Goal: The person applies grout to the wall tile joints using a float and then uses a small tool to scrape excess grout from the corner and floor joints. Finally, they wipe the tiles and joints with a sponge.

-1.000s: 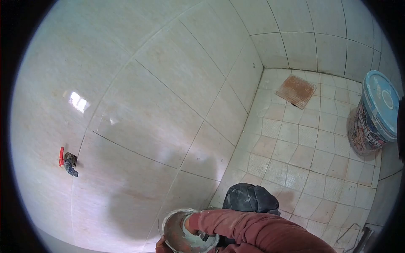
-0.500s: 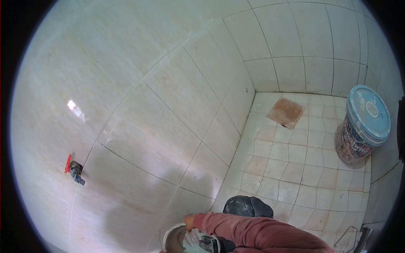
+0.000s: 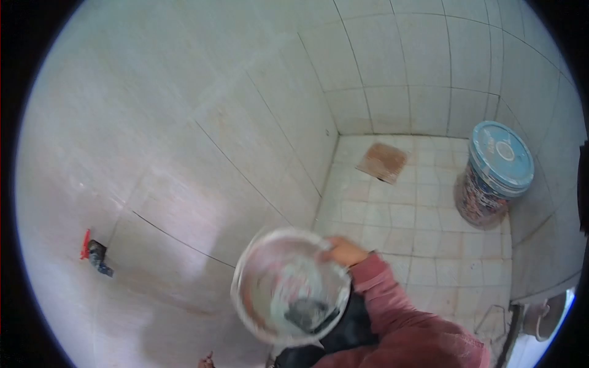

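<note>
My right hand [image 3: 345, 252], in a red sleeve, is closed on the far right rim of a round whitish tub [image 3: 250, 288]. The tub is tilted so that its inside shows. Pale residue coats its bottom, and a dark, flat-looking tool [image 3: 307, 314] lies in it; blur hides its exact kind. At the bottom edge, my left hand [image 3: 207, 362] shows only by some fingertips, apart from the tub. Those fingers look spread with nothing in them; the rest of the hand is out of view.
A lidded blue paint bucket [image 3: 502, 153] stands by the right wall. A brown square tile [image 3: 383, 161] lies on the tiled floor [image 3: 429, 214]. From the left wall sticks out a tap [image 3: 97, 254] with a red handle. My dark-clothed leg [image 3: 356, 325] is beside the tub.
My right hand has raised the tub from the bottom edge up into view. My left hand is now lower left, away from the rim. The view has shifted slightly right.
</note>
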`<state>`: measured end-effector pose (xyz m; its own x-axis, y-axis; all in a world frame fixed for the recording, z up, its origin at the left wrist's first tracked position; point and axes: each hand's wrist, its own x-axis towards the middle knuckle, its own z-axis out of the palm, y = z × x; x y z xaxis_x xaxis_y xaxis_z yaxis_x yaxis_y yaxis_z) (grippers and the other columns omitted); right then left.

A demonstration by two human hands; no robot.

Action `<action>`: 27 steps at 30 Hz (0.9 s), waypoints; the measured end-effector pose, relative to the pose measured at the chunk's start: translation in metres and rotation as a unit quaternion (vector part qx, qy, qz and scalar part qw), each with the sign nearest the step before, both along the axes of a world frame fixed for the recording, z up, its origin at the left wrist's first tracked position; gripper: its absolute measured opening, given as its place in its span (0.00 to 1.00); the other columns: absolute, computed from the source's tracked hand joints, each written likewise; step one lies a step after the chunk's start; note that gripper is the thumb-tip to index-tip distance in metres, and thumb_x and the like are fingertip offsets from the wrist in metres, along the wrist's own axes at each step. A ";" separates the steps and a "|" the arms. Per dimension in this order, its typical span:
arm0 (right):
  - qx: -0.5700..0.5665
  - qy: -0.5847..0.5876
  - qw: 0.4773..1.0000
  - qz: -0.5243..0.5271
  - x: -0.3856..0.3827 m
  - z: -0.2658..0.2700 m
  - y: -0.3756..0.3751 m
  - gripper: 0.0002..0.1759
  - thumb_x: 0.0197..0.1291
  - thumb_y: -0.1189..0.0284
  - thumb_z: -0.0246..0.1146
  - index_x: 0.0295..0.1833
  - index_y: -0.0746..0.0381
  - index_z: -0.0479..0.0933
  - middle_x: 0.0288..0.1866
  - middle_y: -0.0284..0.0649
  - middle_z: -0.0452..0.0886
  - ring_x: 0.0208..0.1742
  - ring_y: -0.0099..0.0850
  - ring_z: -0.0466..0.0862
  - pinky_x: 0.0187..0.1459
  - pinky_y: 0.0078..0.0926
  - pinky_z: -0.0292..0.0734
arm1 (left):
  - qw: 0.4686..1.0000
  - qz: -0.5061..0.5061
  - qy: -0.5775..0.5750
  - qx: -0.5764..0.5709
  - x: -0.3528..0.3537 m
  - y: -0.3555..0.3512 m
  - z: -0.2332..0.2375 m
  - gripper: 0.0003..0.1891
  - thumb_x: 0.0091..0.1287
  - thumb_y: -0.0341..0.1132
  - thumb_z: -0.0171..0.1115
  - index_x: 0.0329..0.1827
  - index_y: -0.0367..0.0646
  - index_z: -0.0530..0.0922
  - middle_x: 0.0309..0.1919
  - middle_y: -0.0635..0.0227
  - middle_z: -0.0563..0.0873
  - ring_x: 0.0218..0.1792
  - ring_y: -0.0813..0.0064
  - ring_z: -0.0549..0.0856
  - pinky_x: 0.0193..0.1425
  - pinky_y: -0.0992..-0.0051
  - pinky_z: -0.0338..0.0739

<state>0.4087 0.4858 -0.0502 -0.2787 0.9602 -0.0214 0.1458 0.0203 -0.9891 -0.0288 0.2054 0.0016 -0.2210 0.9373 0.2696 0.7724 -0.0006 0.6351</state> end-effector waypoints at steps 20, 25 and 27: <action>-0.291 0.316 0.663 -0.613 0.259 -0.223 -0.159 0.19 0.55 0.74 0.50 0.52 0.72 0.64 0.47 0.50 0.71 0.43 0.47 0.76 0.39 0.49 0.78 | 0.851 0.231 0.437 0.177 0.000 0.057 0.053 0.38 0.47 0.36 0.60 0.64 0.38 0.58 0.63 0.44 0.57 0.66 0.50 0.51 0.67 0.54 0.41; -0.301 0.290 0.643 -0.642 0.257 -0.243 -0.168 0.20 0.56 0.73 0.51 0.53 0.72 0.63 0.45 0.50 0.72 0.43 0.47 0.76 0.37 0.47 0.78 | 0.849 0.227 0.449 0.162 0.007 0.063 0.058 0.41 0.50 0.42 0.61 0.66 0.40 0.53 0.64 0.49 0.56 0.67 0.51 0.49 0.67 0.54 0.39; -0.306 0.262 0.640 -0.654 0.249 -0.237 -0.172 0.21 0.56 0.72 0.52 0.53 0.72 0.63 0.45 0.50 0.73 0.43 0.47 0.76 0.36 0.46 0.78 | 0.849 0.220 0.456 0.150 0.009 0.063 0.057 0.41 0.50 0.42 0.61 0.66 0.40 0.53 0.64 0.49 0.56 0.67 0.51 0.49 0.67 0.54 0.39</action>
